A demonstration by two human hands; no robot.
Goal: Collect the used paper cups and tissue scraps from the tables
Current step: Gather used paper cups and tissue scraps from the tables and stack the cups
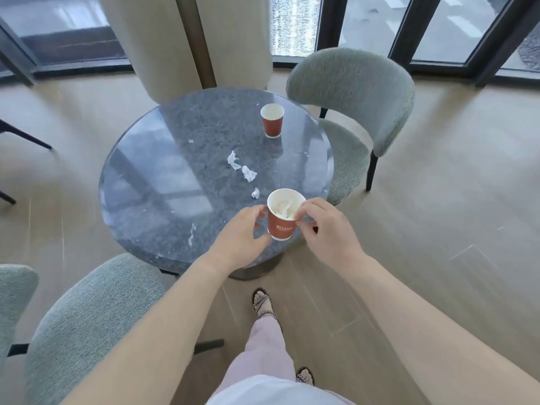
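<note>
Near cup at front edge of table, tissue wad inside. Left hand has fingers curled round cup wall, a firm hold. Right hand has fingertips bent at rim; pinching rim or wad, cannot tell. Recommended: keep cup upright, press wad below rim before fetching loose scraps. Far cup stands well apart — contents not visible. Small white flecks on table indistinct.

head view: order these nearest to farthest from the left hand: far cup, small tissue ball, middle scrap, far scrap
From the left hand, gripping the held cup:
1. small tissue ball, beside that cup's rim
2. middle scrap, just beyond it
3. far scrap, beyond and left
4. far cup, farthest back, upright
</note>
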